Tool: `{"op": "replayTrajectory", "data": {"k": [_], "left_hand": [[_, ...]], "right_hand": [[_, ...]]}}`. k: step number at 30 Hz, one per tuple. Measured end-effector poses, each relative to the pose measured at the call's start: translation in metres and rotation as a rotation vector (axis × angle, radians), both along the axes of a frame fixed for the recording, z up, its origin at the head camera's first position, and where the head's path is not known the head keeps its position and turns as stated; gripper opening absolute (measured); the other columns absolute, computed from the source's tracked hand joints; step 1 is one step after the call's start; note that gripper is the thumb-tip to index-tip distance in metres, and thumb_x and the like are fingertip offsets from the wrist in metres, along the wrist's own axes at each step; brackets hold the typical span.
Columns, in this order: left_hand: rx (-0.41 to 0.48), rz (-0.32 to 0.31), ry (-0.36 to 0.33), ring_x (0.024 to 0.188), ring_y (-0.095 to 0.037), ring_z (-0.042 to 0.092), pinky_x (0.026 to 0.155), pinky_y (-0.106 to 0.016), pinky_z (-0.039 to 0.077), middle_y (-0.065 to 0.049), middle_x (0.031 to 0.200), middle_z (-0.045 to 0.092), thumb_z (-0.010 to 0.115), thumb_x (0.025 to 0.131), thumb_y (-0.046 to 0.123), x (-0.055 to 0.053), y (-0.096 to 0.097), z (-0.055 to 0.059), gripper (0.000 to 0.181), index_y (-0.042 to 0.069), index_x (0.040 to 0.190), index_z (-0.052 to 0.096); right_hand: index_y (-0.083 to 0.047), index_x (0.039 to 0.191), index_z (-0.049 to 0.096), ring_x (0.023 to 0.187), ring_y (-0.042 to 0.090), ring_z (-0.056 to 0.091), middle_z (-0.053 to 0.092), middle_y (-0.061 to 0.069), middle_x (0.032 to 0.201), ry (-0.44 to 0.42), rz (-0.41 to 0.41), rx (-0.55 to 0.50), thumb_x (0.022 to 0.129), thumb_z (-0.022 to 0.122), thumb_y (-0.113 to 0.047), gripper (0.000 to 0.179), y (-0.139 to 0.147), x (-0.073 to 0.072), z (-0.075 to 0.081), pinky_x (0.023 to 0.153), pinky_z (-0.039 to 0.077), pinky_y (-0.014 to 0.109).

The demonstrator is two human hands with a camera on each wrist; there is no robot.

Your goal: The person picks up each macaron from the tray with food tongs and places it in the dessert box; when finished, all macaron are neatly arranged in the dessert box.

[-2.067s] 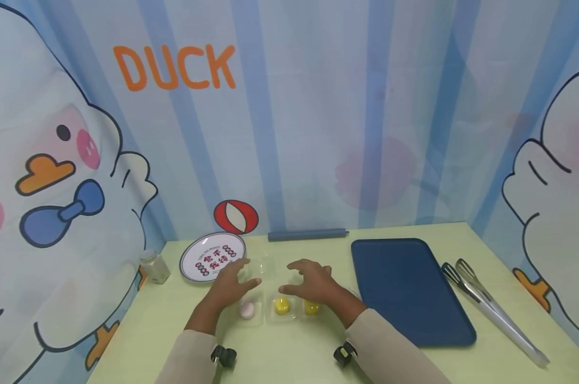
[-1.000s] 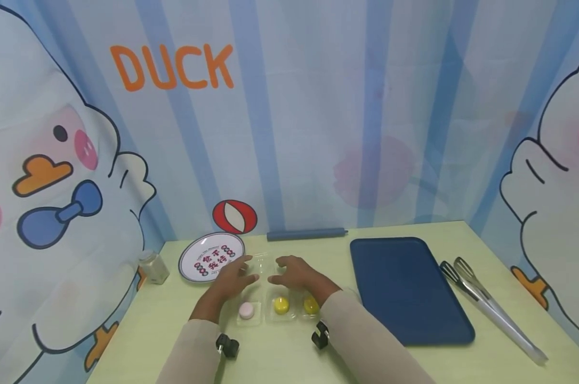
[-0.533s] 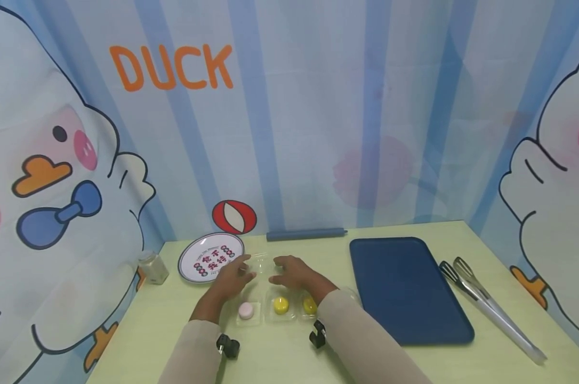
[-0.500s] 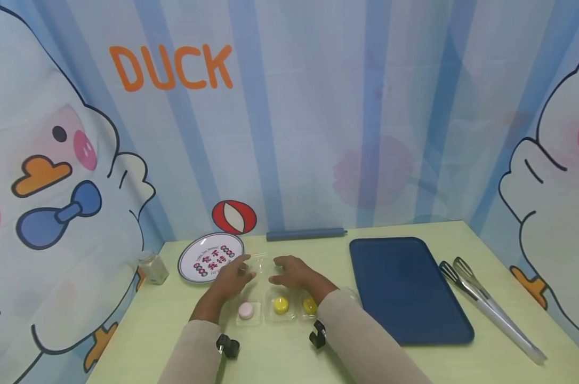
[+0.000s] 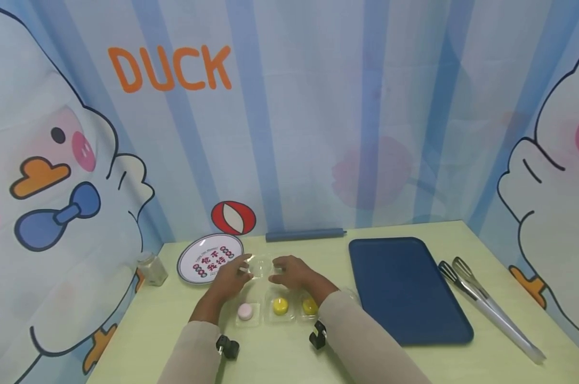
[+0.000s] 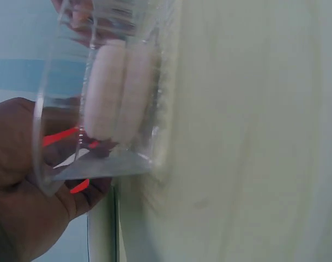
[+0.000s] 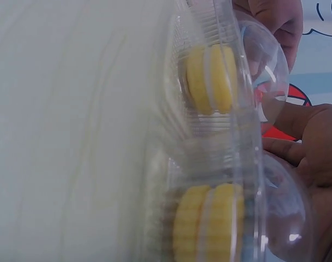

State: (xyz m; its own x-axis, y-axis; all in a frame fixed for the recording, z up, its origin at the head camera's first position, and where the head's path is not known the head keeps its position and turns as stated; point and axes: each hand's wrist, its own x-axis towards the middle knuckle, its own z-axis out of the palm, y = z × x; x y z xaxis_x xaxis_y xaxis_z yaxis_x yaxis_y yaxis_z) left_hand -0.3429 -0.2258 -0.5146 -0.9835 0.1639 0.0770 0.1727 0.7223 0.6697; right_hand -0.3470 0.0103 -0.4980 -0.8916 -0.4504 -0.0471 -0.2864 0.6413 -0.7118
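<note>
Both hands meet at a clear plastic case [image 5: 260, 266] behind the macarons in the head view. My left hand [image 5: 229, 278] pinches its left side between thumb and fingers, and my right hand [image 5: 294, 272] pinches the right side. Nearer me stand more clear cases: one with a pink macaron [image 5: 244, 311], another with a yellow macaron [image 5: 280, 305], and one with a second yellow macaron [image 5: 310, 306], close beside my right forearm. The left wrist view shows the pink macaron [image 6: 106, 90] upright behind clear walls; domed clear plastic [image 7: 285, 207] shows in the right wrist view.
A white plate [image 5: 193, 253] with red lettering lies just left of my left hand, and a small jar [image 5: 152, 269] stands farther left. A blue rolling pin [image 5: 306, 234] lies at the back. To the right are a blue tray [image 5: 409, 293] and metal tongs [image 5: 496, 314].
My right hand has moved left and in toward the clear case, and the left hand has shifted slightly. The case now shows tilted up between both hands. The macarons have stayed put.
</note>
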Motion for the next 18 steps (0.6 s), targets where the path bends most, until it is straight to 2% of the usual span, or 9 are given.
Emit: {"op": "replayTrajectory", "data": {"k": [5,8,12,14,18], "left_hand": [[0.051,0.014,0.05,0.112,-0.039,0.078,0.091,-0.049,0.065,-0.022,0.136,0.073,0.072,0.099,-0.001,0.0037,0.0017,0.0037,0.06,0.009,0.156,0.059],[0.059,0.03,0.06,0.108,-0.036,0.079,0.089,-0.047,0.066,-0.022,0.137,0.073,0.072,0.097,-0.003,0.0045,0.0028,0.006,0.068,0.011,0.161,0.054],[0.066,0.053,0.037,0.106,-0.029,0.08,0.096,-0.047,0.064,-0.019,0.137,0.073,0.072,0.097,-0.003,0.003,0.0037,0.0066,0.078,0.014,0.168,0.043],[0.081,0.058,0.024,0.103,-0.026,0.08,0.095,-0.044,0.064,-0.018,0.136,0.073,0.072,0.097,-0.003,0.0024,0.0041,0.0067,0.081,0.014,0.17,0.04],[0.136,0.057,-0.011,0.098,-0.021,0.079,0.084,-0.035,0.063,-0.017,0.132,0.073,0.07,0.096,-0.005,0.0022,0.0036,0.0071,0.082,0.013,0.17,0.038]], "right_hand": [[0.0,0.154,0.057,0.147,0.04,0.06,0.066,0.021,0.153,0.0,0.001,-0.026,0.105,0.071,-0.029,0.058,0.0017,0.0003,0.0013,0.126,0.046,0.055],[0.002,0.154,0.057,0.145,0.041,0.061,0.064,0.022,0.154,0.001,0.007,-0.06,0.106,0.071,-0.028,0.059,0.0025,0.0011,0.0034,0.124,0.048,0.055],[0.007,0.154,0.054,0.141,0.043,0.064,0.062,0.026,0.155,0.015,0.016,-0.128,0.106,0.071,-0.022,0.059,0.0028,0.0033,0.006,0.119,0.053,0.055],[0.009,0.155,0.052,0.139,0.044,0.066,0.063,0.027,0.153,0.024,0.011,-0.167,0.105,0.071,-0.019,0.06,0.0024,0.0044,0.007,0.117,0.055,0.055],[0.006,0.158,0.049,0.135,0.043,0.068,0.065,0.027,0.151,0.012,-0.02,-0.211,0.104,0.073,-0.016,0.063,0.0009,0.0053,0.0095,0.111,0.059,0.053]]}}
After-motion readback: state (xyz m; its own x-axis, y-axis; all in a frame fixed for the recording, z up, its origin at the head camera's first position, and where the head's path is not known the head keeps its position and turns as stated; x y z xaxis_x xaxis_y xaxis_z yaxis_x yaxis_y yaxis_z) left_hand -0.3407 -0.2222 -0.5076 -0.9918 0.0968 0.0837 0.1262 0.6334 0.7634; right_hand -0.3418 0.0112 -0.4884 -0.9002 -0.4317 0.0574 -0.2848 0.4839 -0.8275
